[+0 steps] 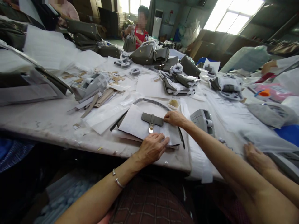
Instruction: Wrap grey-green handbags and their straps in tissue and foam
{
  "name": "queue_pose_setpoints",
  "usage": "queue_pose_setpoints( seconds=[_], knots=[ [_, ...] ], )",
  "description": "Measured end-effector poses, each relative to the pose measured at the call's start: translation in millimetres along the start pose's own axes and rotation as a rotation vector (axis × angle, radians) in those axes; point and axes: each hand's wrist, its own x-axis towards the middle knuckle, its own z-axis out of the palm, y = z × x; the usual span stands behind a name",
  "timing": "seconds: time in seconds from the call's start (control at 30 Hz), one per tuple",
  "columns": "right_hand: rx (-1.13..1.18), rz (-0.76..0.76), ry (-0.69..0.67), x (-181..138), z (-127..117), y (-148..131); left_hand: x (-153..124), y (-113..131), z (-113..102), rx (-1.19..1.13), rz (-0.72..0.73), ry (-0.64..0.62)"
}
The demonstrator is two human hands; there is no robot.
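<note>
A handbag [133, 119] lies on the table in front of me, its front covered with white paper. A grey-green strap tab [152, 119] with a gold-coloured lock [151, 128] shows on top of the paper. The bag's dark handle [149, 100] arches along its far side. My right hand [175, 118] pinches the right end of the tab, fingertips together. Across the bag's near edge rests my left hand [153, 147], fingers laid on the paper and slightly bent; what is under its palm is hidden.
Cardboard strips [102, 98] and paper scraps lie left of the bag. A small dish [173, 103] and a grey tape dispenser [202, 121] stand to its right. Several grey-green bags [142, 55] are piled farther back. Another person's hand [259, 158] touches a plastic-covered item at right.
</note>
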Motion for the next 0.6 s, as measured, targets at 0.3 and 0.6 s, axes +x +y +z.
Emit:
queue_pose_setpoints(
  seconds=[0.3, 0.6],
  knots=[
    [0.232, -0.334, 0.336, -84, 30, -61, -6, -8, 3, -0.042, 0.091, 0.039],
    [0.075, -0.483, 0.346, -94, 58, -55, -68, -85, -85, 0.125, -0.011, 0.023]
  ],
)
